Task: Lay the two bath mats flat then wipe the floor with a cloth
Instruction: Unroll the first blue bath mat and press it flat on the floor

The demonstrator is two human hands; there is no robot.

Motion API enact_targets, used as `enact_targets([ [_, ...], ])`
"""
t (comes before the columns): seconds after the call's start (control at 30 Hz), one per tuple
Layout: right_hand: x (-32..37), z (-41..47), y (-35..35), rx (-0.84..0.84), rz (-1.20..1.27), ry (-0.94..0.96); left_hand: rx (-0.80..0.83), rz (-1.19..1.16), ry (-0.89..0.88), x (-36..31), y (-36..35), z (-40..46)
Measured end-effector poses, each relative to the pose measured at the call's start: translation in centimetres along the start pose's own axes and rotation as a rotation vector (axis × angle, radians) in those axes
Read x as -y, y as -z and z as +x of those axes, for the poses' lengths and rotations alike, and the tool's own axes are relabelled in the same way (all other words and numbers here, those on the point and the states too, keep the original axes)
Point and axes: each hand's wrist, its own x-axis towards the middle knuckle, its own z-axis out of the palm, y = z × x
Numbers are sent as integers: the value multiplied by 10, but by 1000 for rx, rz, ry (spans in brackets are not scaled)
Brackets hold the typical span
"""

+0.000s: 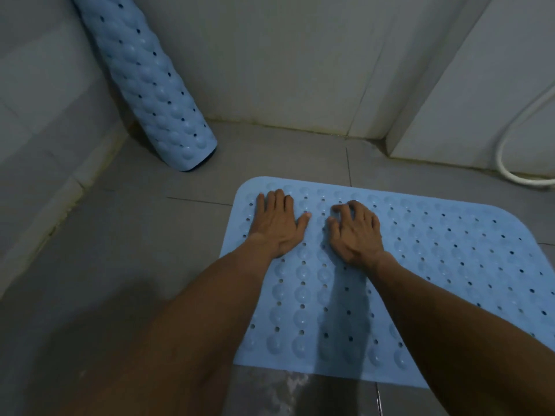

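Note:
A light blue bath mat [426, 265] with round bumps and small holes lies spread flat on the grey tiled floor [126, 235]. My left hand [277, 223] presses palm-down on its far left part, fingers straight. My right hand [357, 232] rests on the mat just beside it, fingers spread and slightly bent, holding nothing. A second blue bath mat [150, 85] is rolled into a tube and leans upright in the far left corner against the wall. No cloth is in view.
Tiled walls [285, 55] close the space at the back and left. A white hose [510, 157] loops on the floor at the far right. My bare leg [168, 340] fills the lower left. A wet patch [288, 391] shows on the floor by the mat's near edge.

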Motion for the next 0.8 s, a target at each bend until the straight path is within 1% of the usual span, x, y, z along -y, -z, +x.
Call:
enact_targets([
  [0.07, 3, 6, -5, 7, 28, 2, 2, -39, -1, -5, -7, 4],
  [0.17, 0, 7, -20, 43, 30, -20, 0, -19, -42, -3, -19, 5],
  [0.33, -4, 7, -23, 69, -8, -29, -20, -8, -44, -3, -22, 7],
  [0.47, -3, 9, -22, 74, -27, -41, -125, 53, -51, -1, -24, 6],
  [0.6, -1, 9, -19, 102, -3, -52, -40, 17, -11, -5, -17, 7],
  [0.8, 2, 10, -13, 111, 14, -66, -14, 13, 5, -7, -15, 7],
])
